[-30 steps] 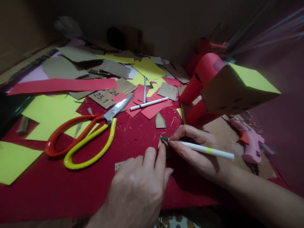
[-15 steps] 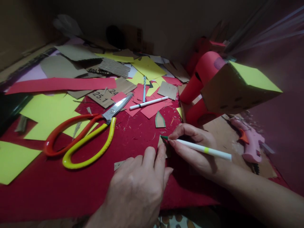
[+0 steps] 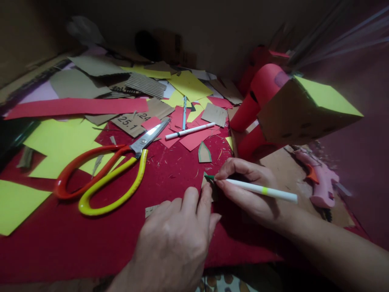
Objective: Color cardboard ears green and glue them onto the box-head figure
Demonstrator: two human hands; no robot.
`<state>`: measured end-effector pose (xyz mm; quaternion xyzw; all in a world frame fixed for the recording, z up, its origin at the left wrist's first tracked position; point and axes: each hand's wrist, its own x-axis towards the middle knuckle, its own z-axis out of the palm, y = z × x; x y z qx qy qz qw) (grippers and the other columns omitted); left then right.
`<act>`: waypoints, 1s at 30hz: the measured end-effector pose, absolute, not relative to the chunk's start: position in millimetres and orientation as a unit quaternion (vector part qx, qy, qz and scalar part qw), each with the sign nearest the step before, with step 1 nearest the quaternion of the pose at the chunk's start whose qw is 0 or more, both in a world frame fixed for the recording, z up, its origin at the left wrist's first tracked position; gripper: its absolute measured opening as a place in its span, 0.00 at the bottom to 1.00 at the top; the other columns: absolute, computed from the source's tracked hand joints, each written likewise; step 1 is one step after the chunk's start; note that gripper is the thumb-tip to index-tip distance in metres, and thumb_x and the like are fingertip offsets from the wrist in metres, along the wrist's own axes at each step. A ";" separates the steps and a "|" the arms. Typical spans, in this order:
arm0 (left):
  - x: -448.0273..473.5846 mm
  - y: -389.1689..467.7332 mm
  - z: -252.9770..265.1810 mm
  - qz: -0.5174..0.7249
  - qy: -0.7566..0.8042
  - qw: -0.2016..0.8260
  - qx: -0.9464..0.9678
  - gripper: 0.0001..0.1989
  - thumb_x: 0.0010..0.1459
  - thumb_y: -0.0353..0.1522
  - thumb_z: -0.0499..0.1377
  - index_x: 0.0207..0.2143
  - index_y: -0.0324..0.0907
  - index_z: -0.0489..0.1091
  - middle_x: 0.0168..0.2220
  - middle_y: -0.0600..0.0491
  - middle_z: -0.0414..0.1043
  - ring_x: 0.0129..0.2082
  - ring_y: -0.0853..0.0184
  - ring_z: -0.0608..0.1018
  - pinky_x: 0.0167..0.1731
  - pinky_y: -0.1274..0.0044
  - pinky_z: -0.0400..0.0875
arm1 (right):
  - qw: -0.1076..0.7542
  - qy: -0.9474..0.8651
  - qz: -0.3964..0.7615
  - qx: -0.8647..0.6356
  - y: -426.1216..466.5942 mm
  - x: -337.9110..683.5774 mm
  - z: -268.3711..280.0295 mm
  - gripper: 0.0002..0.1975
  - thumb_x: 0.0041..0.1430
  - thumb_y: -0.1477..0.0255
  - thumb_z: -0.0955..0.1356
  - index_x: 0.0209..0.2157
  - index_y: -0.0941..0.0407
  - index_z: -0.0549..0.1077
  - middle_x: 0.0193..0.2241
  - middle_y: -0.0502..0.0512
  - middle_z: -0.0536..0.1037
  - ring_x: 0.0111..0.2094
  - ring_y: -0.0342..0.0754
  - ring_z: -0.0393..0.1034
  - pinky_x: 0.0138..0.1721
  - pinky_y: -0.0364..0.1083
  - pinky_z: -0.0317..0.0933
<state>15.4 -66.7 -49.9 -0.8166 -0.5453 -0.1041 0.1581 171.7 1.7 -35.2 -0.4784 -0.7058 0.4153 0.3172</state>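
Note:
My right hand (image 3: 253, 188) pinches a white felt-tip marker (image 3: 281, 196) with a yellow-green band. Its green tip touches the upper edge of a small pointed cardboard piece (image 3: 205, 179) on the red tabletop. With bent fingers, my left hand (image 3: 178, 231) holds that piece down; the index fingertip presses on it and the thumb sits out to the side. Most of the piece is hidden under the fingers. Just beyond lies a pointed cardboard cutout (image 3: 204, 153) edged in green. A cardboard scrap (image 3: 151, 210) pokes out beside my left hand.
Large scissors (image 3: 141, 142) with red and yellow handles lie left, blades partly apart. Behind are a white capped marker (image 3: 191, 131), a striped stick (image 3: 184, 113) and paper scraps (image 3: 190, 85). At right stand a red paper-and-cardboard model (image 3: 269, 83) and a pink glue gun (image 3: 323, 184).
The marker's green tip has shifted very slightly left and up along the cardboard piece's edge. Both hands stay nearly in place, and the view has moved a little.

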 end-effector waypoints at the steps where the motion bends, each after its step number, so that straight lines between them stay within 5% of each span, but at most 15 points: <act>1: 15.3 -66.7 -50.1 -0.105 -0.546 0.158 -0.816 0.20 0.60 0.36 0.54 0.53 0.38 0.69 0.27 0.53 0.67 0.21 0.65 0.69 0.22 0.70 0.63 | 0.320 -0.704 0.415 -0.479 1.8 172.1 -35.4 0.01 0.53 0.74 0.67 0.29 0.56 0.70 0.25 0.50 0.73 0.25 0.42 0.67 0.23 0.40 0.59; 30: 14.6 -66.4 -51.7 -0.123 -0.542 0.150 -0.818 0.18 0.60 0.35 0.55 0.50 0.38 0.71 0.28 0.53 0.69 0.22 0.64 0.69 0.22 0.70 0.62 | 0.307 -0.685 0.476 -0.459 3.6 174.2 -34.9 0.01 0.52 0.75 0.68 0.28 0.57 0.71 0.25 0.49 0.74 0.25 0.41 0.67 0.25 0.39 0.60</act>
